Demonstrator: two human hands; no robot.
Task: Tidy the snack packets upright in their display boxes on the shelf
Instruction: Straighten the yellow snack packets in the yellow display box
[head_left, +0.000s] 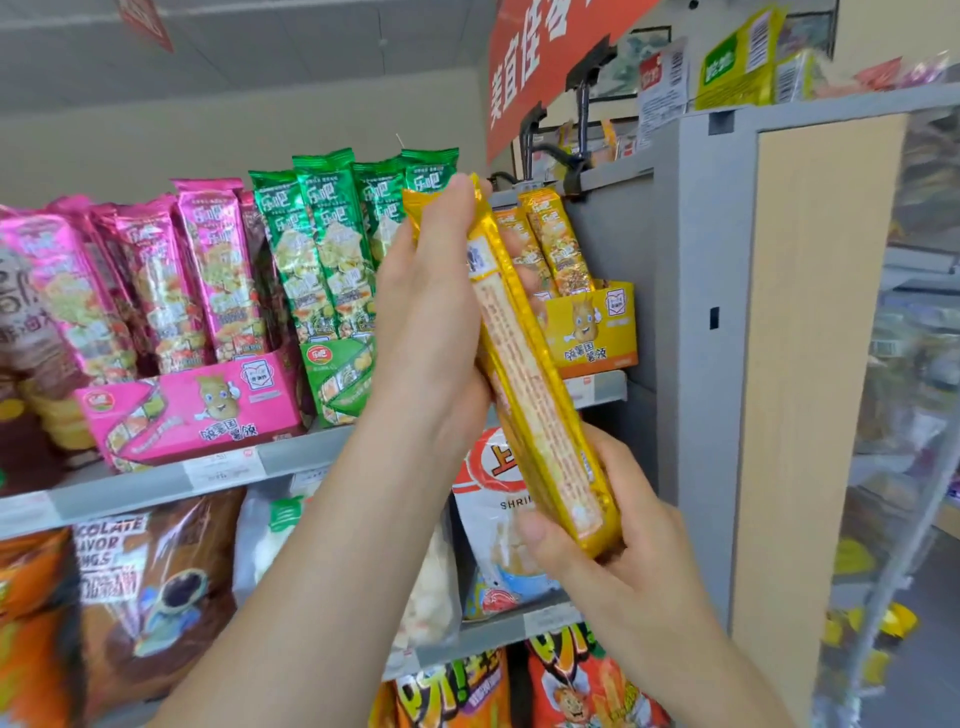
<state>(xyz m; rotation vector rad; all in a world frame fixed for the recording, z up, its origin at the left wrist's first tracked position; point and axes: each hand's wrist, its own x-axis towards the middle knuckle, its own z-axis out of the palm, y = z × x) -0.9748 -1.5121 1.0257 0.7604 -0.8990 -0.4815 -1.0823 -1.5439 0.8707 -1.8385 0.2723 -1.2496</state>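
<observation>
Before the yellow display box (597, 332), the left hand (431, 322) grasps the tilted yellow packet (530, 374) at its top, the right hand (602, 525) at its bottom; green packets (322, 244) read "乐吧".

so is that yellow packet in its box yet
Out. The left hand and right hand hold the yellow packet tilted, in front of the yellow box.

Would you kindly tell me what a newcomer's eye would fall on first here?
A yellow packet, tilted at centre, is held at its top by the left hand and at its bottom by the right hand. Behind it, pink packets and green packets stand in boxes on the shelf, a yellow display box to their right.
</observation>
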